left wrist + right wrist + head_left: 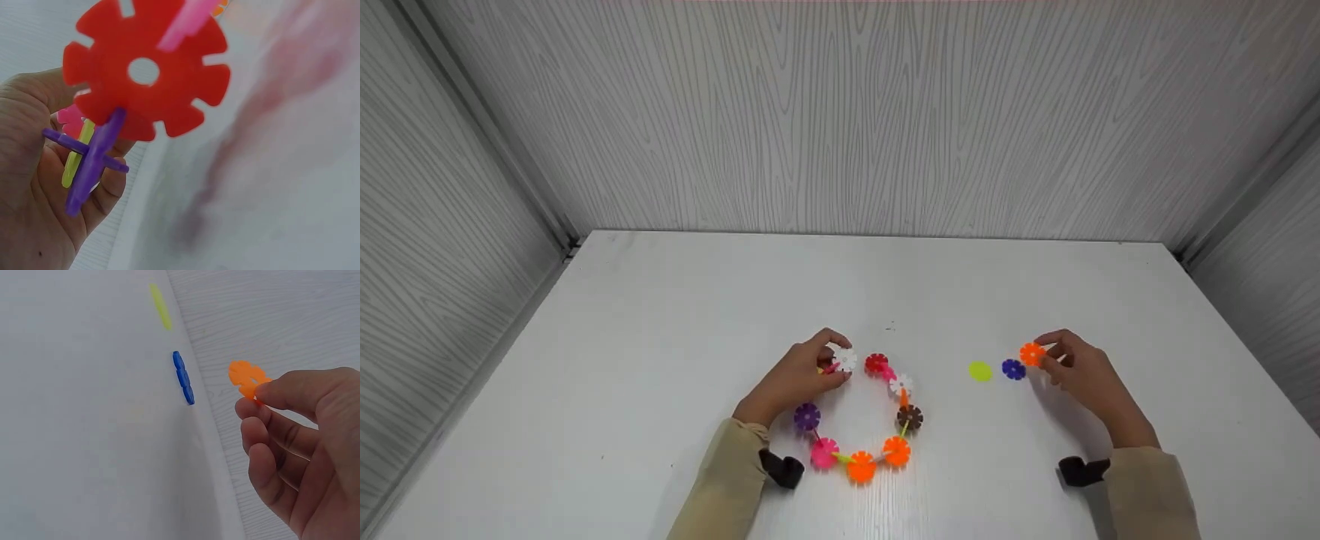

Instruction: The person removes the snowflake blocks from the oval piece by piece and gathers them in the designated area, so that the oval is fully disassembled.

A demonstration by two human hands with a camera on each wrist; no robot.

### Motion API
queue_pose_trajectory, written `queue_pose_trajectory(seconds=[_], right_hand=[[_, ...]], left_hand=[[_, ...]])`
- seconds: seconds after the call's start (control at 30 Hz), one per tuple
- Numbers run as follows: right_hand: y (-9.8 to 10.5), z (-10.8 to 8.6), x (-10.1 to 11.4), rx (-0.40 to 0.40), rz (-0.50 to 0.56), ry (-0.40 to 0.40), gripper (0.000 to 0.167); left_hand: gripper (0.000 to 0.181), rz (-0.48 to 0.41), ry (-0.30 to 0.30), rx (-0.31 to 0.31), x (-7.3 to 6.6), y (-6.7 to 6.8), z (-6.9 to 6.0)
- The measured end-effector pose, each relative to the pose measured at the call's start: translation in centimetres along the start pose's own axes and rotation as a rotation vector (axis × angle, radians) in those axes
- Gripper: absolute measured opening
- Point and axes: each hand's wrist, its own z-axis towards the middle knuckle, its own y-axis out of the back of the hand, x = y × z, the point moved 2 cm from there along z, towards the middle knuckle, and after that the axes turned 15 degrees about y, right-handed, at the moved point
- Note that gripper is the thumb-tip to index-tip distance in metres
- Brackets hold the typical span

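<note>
My left hand (799, 375) pinches a white notched disc (847, 361) at one end of a chain of linked plastic snowflake discs. The chain curves into a loop, with a red disc (876, 364) at its other end, just right of the white one. In the left wrist view, a red disc (169, 107) and a purple disc (90, 169) seen edge-on partly cover the left hand (34, 169). My right hand (1087, 379) pinches a loose orange snowflake disc (1031, 354) above the table, between thumb and index finger as the right wrist view shows.
A blue disc (1013, 369) lies just left of the right hand, with a yellow disc (980, 371) beside it. Both lie flat on the white table (697, 300). Wood-grain panels (840, 120) stand behind the table and at both sides.
</note>
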Motion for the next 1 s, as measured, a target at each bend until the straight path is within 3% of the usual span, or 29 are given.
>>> queue_pose_trajectory(seconds=[0.6,0.87,1.0], right_hand=[[0.6,-0.8,-2.2,0.075,0.01,-0.092,0.033],[0.6,-0.9,-2.2,0.068,0.011,-0.087,0.033],[0.6,-0.9,-2.3,0.069,-0.001,-0.079,0.033]], left_hand=[[0.033,-0.004,0.042,0.021,0.3,-0.2,0.1],[0.033,-0.005,0.059,0.023,0.3,-0.3,0.1],[0.034,0.008,0.038,0.021,0.2,-0.3,0.1]])
